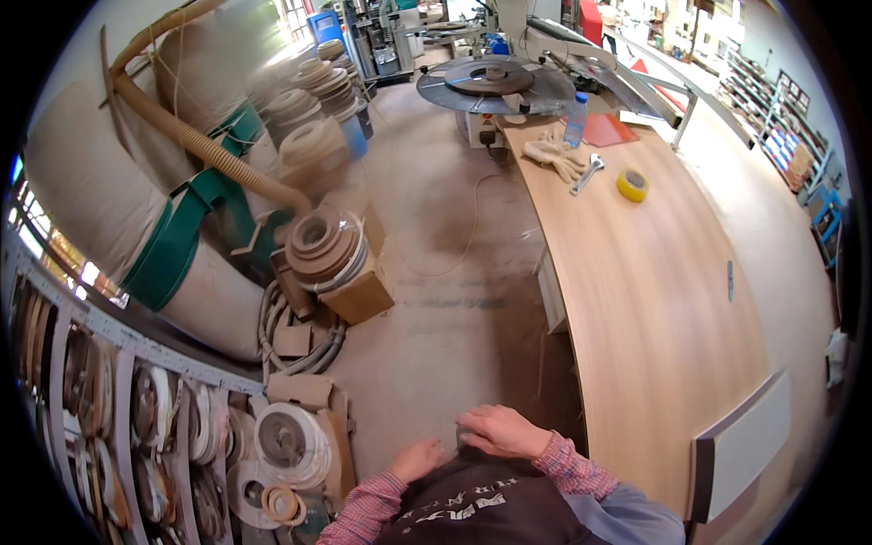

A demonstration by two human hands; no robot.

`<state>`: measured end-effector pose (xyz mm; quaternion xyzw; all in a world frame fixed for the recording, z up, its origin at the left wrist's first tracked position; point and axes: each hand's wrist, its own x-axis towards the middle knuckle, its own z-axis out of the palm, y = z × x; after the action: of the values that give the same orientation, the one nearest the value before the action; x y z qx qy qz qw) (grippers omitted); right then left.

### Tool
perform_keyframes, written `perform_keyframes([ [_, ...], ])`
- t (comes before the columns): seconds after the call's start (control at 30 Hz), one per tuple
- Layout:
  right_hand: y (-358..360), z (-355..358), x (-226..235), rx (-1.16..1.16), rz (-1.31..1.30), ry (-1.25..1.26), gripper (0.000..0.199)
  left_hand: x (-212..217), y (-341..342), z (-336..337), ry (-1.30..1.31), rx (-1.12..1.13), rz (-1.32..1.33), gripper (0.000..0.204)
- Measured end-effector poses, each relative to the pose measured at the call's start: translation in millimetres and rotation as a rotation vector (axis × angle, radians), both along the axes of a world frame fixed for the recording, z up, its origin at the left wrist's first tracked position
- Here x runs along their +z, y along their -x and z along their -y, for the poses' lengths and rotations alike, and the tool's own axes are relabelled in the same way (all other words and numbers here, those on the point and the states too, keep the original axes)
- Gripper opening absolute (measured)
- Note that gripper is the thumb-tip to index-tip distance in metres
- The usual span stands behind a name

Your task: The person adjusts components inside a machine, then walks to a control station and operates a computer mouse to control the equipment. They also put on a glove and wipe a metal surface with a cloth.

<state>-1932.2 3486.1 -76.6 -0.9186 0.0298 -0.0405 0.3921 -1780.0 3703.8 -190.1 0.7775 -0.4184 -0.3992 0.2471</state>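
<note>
Both of my hands are close in front of my body, over a dark apron (490,504) with white lettering. My right hand (505,431) has its fingers curled in, at the apron's upper edge. Something small and dark shows under those fingertips, too little of it to name. Just left of it, my left hand (418,460) points its fingers toward the right one. Its fingertips are smeared and partly hidden. Red-and-blue checked sleeves cover both forearms.
To the right stands a long wooden-topped table (654,309) with yellow tape (632,185), a wrench (587,174), gloves (552,156), a bottle (576,122) and a white-faced board (743,450). A round turntable (495,84) is beyond. Edge-banding rolls (322,243), a hose (204,150) and racks line the left.
</note>
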Motion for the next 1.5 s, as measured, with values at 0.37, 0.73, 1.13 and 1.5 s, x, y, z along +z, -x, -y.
perform_keyframes([
  [0.37,-243.6,171.1,25.8,0.204,0.000,0.117,0.029,-49.8,-186.0,188.3,-0.046,-0.150,-0.162,0.040],
  [0.73,-467.1,390.9,74.8,0.053,-0.023,0.113,0.032,5.1,-504.7,453.8,0.256,-0.144,0.162,0.038],
  [1.13,-607.4,671.1,115.5,-0.390,0.276,0.079,0.022,60.3,-720.8,747.4,0.192,-0.317,0.214,0.037],
  [1.5,-732.0,891.5,179.0,-0.587,0.160,0.366,0.021,94.4,-975.3,1021.3,0.221,-0.509,0.570,0.030],
])
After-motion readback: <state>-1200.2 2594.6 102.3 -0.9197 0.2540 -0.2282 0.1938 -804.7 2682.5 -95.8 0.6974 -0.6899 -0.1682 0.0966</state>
